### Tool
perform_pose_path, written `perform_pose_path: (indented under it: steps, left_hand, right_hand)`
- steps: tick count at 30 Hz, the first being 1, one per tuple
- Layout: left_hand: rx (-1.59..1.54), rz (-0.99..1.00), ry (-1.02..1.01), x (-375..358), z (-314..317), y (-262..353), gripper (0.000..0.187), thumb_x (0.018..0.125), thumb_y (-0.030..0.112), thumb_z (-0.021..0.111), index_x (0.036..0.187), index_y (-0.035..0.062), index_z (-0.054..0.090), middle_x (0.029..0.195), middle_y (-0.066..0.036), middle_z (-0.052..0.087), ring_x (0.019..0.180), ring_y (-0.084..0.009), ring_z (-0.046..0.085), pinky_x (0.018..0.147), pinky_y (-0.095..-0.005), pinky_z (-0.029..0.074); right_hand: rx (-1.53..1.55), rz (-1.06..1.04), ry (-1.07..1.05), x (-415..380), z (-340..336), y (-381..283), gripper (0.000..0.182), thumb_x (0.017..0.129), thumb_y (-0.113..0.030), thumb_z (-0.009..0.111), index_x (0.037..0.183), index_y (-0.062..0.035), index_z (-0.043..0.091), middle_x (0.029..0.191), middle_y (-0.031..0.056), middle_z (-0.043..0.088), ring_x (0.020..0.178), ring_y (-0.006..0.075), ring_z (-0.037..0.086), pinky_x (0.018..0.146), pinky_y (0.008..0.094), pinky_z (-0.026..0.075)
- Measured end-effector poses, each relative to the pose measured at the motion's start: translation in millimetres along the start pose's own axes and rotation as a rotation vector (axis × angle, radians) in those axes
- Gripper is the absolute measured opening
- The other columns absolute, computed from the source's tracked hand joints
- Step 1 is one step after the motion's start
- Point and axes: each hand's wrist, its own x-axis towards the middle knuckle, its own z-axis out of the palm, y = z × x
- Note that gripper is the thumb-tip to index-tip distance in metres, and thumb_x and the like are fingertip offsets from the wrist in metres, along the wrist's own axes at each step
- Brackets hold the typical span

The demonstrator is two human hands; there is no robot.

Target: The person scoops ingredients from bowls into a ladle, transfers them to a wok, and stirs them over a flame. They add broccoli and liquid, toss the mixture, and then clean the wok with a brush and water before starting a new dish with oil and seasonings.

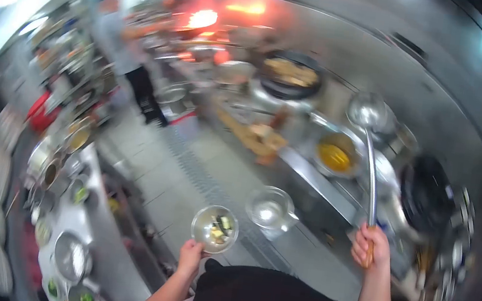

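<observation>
My left hand point(191, 257) grips the rim of a small metal bowl point(200, 223), out over the floor in front of my apron. Pale yellow and dark green chopped pieces point(220, 228) lie in it; blur hides what food they are. On the right, my right hand point(372, 245) is wrapped round the wooden handle end of a long metal ladle point(371, 167). The ladle's round bowl points away from me, above the stove side. Near its shaft stands a metal pot with yellow oil-like liquid point(336, 157).
A black wok with food point(290, 75) sits on the range ahead. Another person point(121, 43) works by high flames point(202, 19). A clear round bowl point(270, 209) is beside the counter edge. Dark woks point(427, 193) stand at right; a left counter point(113, 243) carries bowls of greens.
</observation>
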Motion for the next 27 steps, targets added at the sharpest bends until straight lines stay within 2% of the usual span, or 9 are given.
perform_pose_path:
  steps: [1, 7, 12, 14, 16, 19, 21, 23, 27]
  left_hand:
    - [-0.057, 0.065, -0.097, 0.7, 21.3, -9.4, 0.009, 0.081, 0.003, 0.051, 0.089, 0.0, 0.052, 0.077, -0.01, 0.06, 0.065, -0.0198, 0.062, 0.059, -0.0297, 0.055]
    - [-0.182, -0.118, -0.575, -50.2, 201.3, -16.5, 0.047, 0.074, -0.003, 0.047, 0.121, -0.0055, 0.043, 0.12, -0.017, 0.054, 0.104, -0.027, 0.058, 0.083, -0.0409, 0.05]
    - [-0.101, -0.347, -0.752, -84.6, 348.7, -14.9, 0.052, 0.072, 0.002, 0.048, 0.123, -0.0057, 0.043, 0.118, -0.017, 0.055, 0.099, -0.0262, 0.057, 0.081, -0.0385, 0.047]
    - [-0.119, -0.364, -0.852, -87.2, 408.4, -10.3, 0.048, 0.075, 0.003, 0.05, 0.122, -0.0078, 0.044, 0.115, -0.017, 0.057, 0.096, -0.0266, 0.059, 0.077, -0.0378, 0.049]
    - [0.056, -0.244, -0.95, -83.5, 474.6, 0.9, 0.045, 0.078, 0.004, 0.05, 0.121, -0.0084, 0.045, 0.112, -0.018, 0.058, 0.093, -0.0267, 0.062, 0.073, -0.0354, 0.051]
    - [0.168, 0.192, -0.985, -97.6, 588.1, 24.4, 0.05, 0.076, 0.0, 0.049, 0.126, -0.0036, 0.042, 0.113, -0.018, 0.057, 0.102, -0.0269, 0.058, 0.087, -0.0341, 0.047]
    - [0.404, 0.977, -1.005, -101.5, 658.0, 31.4, 0.053, 0.077, 0.001, 0.047, 0.129, -0.0017, 0.04, 0.114, -0.02, 0.057, 0.108, -0.0316, 0.056, 0.095, -0.036, 0.041]
    - [0.588, 1.229, -0.767, -117.1, 715.3, 16.3, 0.053, 0.078, 0.002, 0.046, 0.131, 0.0028, 0.039, 0.121, -0.025, 0.052, 0.109, -0.0418, 0.053, 0.094, -0.0427, 0.042]
    - [1.306, 1.413, -0.942, -104.5, 796.6, -56.0, 0.05, 0.081, 0.005, 0.046, 0.13, 0.002, 0.036, 0.118, -0.024, 0.05, 0.092, -0.0409, 0.061, 0.078, -0.0461, 0.051]
  right_hand:
    - [-0.062, -0.058, 0.119, -28.1, -15.8, -13.3, 0.004, 0.086, -0.009, 0.051, 0.088, -0.0093, 0.048, 0.054, 0.0029, 0.043, 0.036, 0.0148, 0.042, 0.032, 0.0292, 0.032]
    - [-0.497, -0.182, 0.741, -158.6, -145.5, -81.1, 0.01, 0.082, -0.008, 0.054, 0.086, -0.0064, 0.045, 0.056, 0.0041, 0.047, 0.039, 0.0146, 0.046, 0.036, 0.0285, 0.039]
    - [-0.89, -0.024, 1.113, -219.0, -248.2, -91.7, 0.012, 0.08, -0.009, 0.053, 0.087, -0.001, 0.047, 0.058, 0.0062, 0.051, 0.043, 0.0162, 0.053, 0.041, 0.0309, 0.045]
    - [-0.956, -0.003, 1.175, -225.5, -284.2, -84.1, 0.014, 0.079, -0.01, 0.053, 0.087, 0.0014, 0.049, 0.061, 0.0122, 0.056, 0.046, 0.0229, 0.057, 0.043, 0.036, 0.047]
    - [-1.104, 0.065, 1.202, -230.3, -319.8, -74.3, 0.016, 0.078, -0.012, 0.053, 0.086, 0.0023, 0.051, 0.065, 0.0189, 0.059, 0.048, 0.0305, 0.059, 0.046, 0.0397, 0.048]
    - [-1.186, 0.135, 1.201, -233.3, -305.3, -92.6, 0.019, 0.077, -0.012, 0.053, 0.088, 0.0027, 0.053, 0.074, 0.0252, 0.06, 0.072, 0.041, 0.06, 0.067, 0.0474, 0.048]
    - [-1.247, 0.086, 1.199, -245.2, -313.0, -86.5, 0.019, 0.076, -0.012, 0.053, 0.088, 0.0025, 0.053, 0.075, 0.0255, 0.06, 0.076, 0.0423, 0.06, 0.069, 0.0488, 0.047]
    - [-1.439, 0.104, 1.18, -257.8, -309.0, -93.6, 0.019, 0.076, -0.013, 0.056, 0.089, 0.0015, 0.054, 0.076, 0.0249, 0.06, 0.074, 0.0426, 0.059, 0.067, 0.0498, 0.047]
    - [-1.517, 0.153, 1.183, -281.7, -300.0, -102.9, 0.018, 0.076, -0.013, 0.058, 0.086, -0.0004, 0.052, 0.074, 0.0234, 0.06, 0.073, 0.0426, 0.059, 0.064, 0.0502, 0.047]
